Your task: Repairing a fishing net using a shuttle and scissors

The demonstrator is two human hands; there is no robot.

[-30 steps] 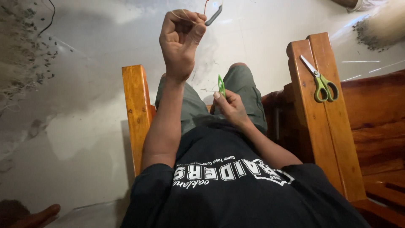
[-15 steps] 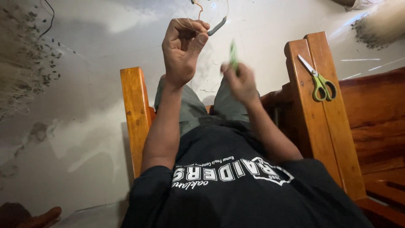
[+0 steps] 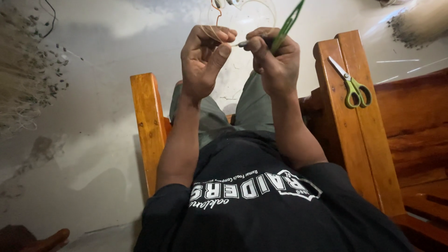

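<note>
Left hand: the left hand (image 3: 203,58) is raised in front of the chest, fingers curled, thumb and forefinger pinching a thin orange-tinted line (image 3: 217,14) that loops upward out of view.
Right hand: the right hand (image 3: 275,58) is clenched around a slim green netting needle (image 3: 287,23) and a small grey piece at its fingertips, just beside the left thumb.
Progress: judging by the pose, a knot or mesh is mid-making; how much is finished cannot be told.
Netting: pale net with dark weights lies on the floor far left (image 3: 28,70).
Scissors: green-handled scissors (image 3: 352,86) rest untouched on the right wooden armrest (image 3: 354,140).
Containers: none visible.
</note>
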